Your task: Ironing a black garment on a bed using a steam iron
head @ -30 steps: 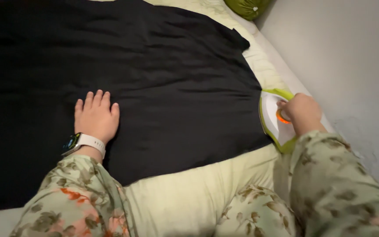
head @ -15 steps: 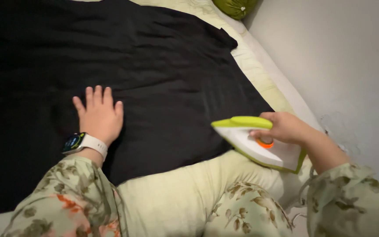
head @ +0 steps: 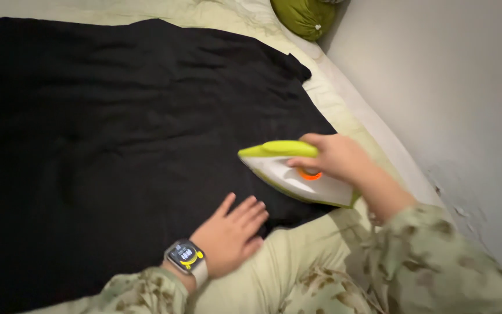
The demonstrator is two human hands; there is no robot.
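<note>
Iron [head: 294, 174], white with a lime-green handle and an orange dial, sits near the right edge of the bed [head: 297, 256], over the near right corner of the black cloth [head: 117, 134]. Right hand [head: 335, 157] is wrapped tight round the handle, fingers curled shut on it. Long axis runs across the bed, nose pointing left over the wide dark spread. Left hand [head: 230, 235] lies flat, fingers spread and pressed on the cloth's near edge, just below and left of the nose, close but not touching. Smartwatch [head: 186, 256] on that wrist. Green cushion [head: 303, 17] at the far right corner, by the wall [head: 437, 87].
</note>
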